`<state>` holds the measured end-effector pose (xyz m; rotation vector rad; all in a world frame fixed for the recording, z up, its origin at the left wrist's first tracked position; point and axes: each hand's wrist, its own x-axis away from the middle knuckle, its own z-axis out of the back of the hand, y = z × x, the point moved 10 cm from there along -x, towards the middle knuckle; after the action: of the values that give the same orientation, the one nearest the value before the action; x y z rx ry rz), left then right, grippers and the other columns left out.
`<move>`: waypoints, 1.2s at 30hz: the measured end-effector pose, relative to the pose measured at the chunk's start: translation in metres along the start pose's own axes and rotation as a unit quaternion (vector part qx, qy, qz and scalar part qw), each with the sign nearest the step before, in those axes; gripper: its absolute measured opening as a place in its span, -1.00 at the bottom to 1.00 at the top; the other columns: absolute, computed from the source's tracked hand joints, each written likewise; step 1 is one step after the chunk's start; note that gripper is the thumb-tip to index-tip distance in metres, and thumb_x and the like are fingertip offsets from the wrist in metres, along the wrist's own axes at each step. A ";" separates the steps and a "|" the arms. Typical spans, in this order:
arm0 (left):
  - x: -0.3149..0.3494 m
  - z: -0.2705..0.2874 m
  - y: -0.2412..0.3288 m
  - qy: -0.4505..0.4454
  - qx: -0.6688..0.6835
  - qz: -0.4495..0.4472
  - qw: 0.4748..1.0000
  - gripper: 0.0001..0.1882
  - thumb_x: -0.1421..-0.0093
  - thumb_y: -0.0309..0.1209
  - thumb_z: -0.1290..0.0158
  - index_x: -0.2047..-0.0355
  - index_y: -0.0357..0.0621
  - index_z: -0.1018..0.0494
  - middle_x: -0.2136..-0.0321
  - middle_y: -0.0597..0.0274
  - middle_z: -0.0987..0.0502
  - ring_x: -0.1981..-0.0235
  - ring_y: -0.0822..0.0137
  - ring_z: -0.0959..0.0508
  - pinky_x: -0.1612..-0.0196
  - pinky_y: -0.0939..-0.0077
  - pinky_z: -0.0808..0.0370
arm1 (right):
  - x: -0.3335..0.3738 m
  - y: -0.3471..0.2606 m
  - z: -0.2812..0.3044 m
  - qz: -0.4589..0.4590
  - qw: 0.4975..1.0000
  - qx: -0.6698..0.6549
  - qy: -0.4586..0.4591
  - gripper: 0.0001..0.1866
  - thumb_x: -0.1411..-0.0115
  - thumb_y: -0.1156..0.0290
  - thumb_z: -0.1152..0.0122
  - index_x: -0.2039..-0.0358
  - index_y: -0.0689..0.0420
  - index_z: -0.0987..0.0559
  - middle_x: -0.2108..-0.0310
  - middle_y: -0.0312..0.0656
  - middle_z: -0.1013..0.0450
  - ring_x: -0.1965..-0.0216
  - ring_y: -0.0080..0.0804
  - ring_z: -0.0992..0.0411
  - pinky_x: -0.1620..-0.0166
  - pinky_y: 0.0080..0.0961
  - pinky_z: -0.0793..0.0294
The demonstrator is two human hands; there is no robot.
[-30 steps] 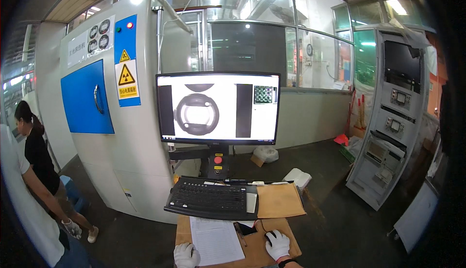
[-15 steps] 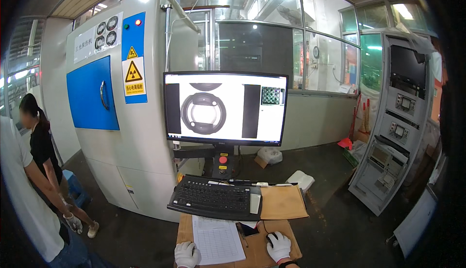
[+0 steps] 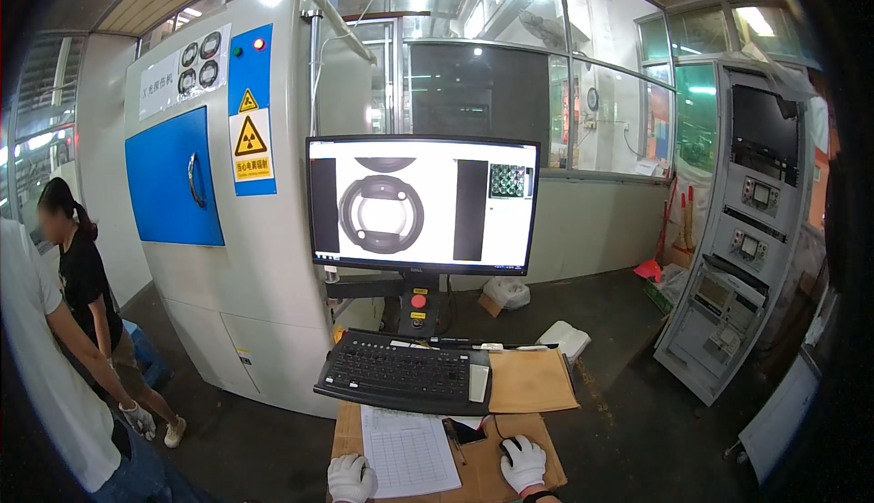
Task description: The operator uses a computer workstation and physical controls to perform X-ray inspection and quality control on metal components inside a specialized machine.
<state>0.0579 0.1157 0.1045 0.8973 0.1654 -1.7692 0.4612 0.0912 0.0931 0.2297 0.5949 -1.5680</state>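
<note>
My right hand (image 3: 523,467), in a white glove, rests over a dark computer mouse (image 3: 504,447) at the right of the cardboard-covered desktop (image 3: 537,426). My left hand (image 3: 351,479), also gloved, lies with its fingers down on the desktop, holding nothing I can see. It is at the left edge of a printed table sheet (image 3: 410,457). A pen (image 3: 456,441) and a dark phone-like object (image 3: 472,428) lie between the sheet and the mouse. Beyond stands a monitor (image 3: 428,207) showing a grey picture of a ring-shaped part with two small round holes.
A black keyboard (image 3: 401,371) sits on a raised tray beside a tan folder (image 3: 533,380). A red button (image 3: 418,301) is below the monitor. A large cabinet (image 3: 273,321) with a blue door stands left, an instrument rack (image 3: 742,230) right. Two people (image 3: 55,339) stand at far left.
The person in black at the far left has shifted slightly, and their arm hangs differently. My hands and the picture on the monitor look the same.
</note>
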 end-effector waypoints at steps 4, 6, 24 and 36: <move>0.000 0.000 0.001 0.004 -0.002 -0.003 1.000 -0.75 -0.11 -0.35 -0.18 0.19 -0.11 -0.58 0.11 0.01 -0.61 0.03 -0.08 -0.54 -0.12 0.03 -0.45 | -0.001 0.000 -0.001 -0.001 1.000 0.004 0.000 -0.56 -0.08 0.17 -0.30 -0.03 -0.18 -0.61 -0.08 -0.12 -0.47 0.05 0.05 -0.46 0.00 0.04 -0.43; 0.000 0.001 0.001 0.009 -0.005 -0.006 1.000 -0.74 -0.11 -0.35 -0.17 0.18 -0.11 -0.59 0.11 0.02 -0.61 0.03 -0.07 -0.54 -0.12 0.04 -0.45 | -0.002 0.000 -0.001 -0.003 1.000 -0.001 -0.008 -0.56 -0.08 0.17 -0.30 -0.03 -0.18 -0.61 -0.09 -0.12 -0.47 0.04 0.05 -0.46 0.00 0.04 -0.43; -0.003 0.001 0.003 0.000 0.006 -0.008 1.000 -0.77 -0.12 -0.35 -0.15 0.22 -0.11 -0.56 0.15 0.05 -0.60 0.04 -0.06 -0.53 -0.11 0.04 -0.43 | -0.003 -0.004 0.006 0.010 1.000 -0.004 0.013 -0.55 -0.06 0.18 -0.32 -0.02 -0.17 -0.61 -0.07 -0.13 -0.48 0.05 0.02 -0.47 0.01 0.01 -0.43; 0.000 0.002 0.003 0.012 -0.006 -0.013 1.000 -0.77 -0.10 -0.36 -0.17 0.21 -0.10 -0.57 0.14 0.05 -0.61 0.04 -0.05 -0.54 -0.10 0.05 -0.43 | -0.002 -0.004 0.006 0.005 1.000 0.002 0.009 -0.54 -0.07 0.16 -0.31 -0.03 -0.15 -0.60 -0.08 -0.12 -0.48 0.05 0.02 -0.47 0.01 0.01 -0.43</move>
<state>0.0596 0.1137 0.1069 0.9123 0.2042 -1.7792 0.4589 0.0902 0.0997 0.2489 0.6042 -1.5588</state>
